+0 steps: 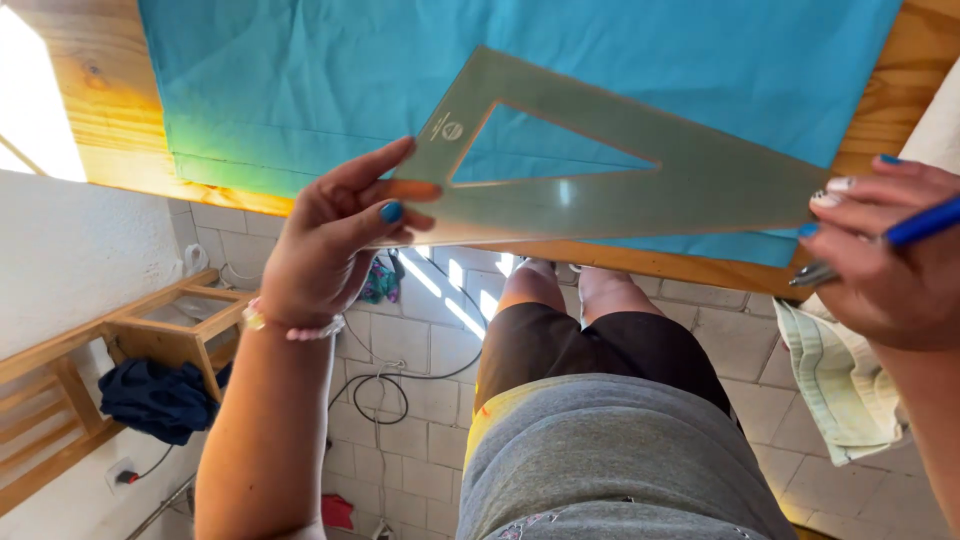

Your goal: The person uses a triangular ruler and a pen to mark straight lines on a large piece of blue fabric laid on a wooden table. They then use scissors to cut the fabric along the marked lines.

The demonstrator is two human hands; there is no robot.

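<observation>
— So where is the set square [640, 180] held?

— Above the blue fabric [600, 60] at the table edge [100, 110], pinched at one corner by the left hand [325, 245], fingers clamped on it. The far corner is steadied by the right hand [885, 250], whose fingers are also closed round a blue pen [920, 228].

— What could be spoiled?

— The square could be dropped if that shared grip slips, or the cloth marked by a stray pen tip.
</observation>
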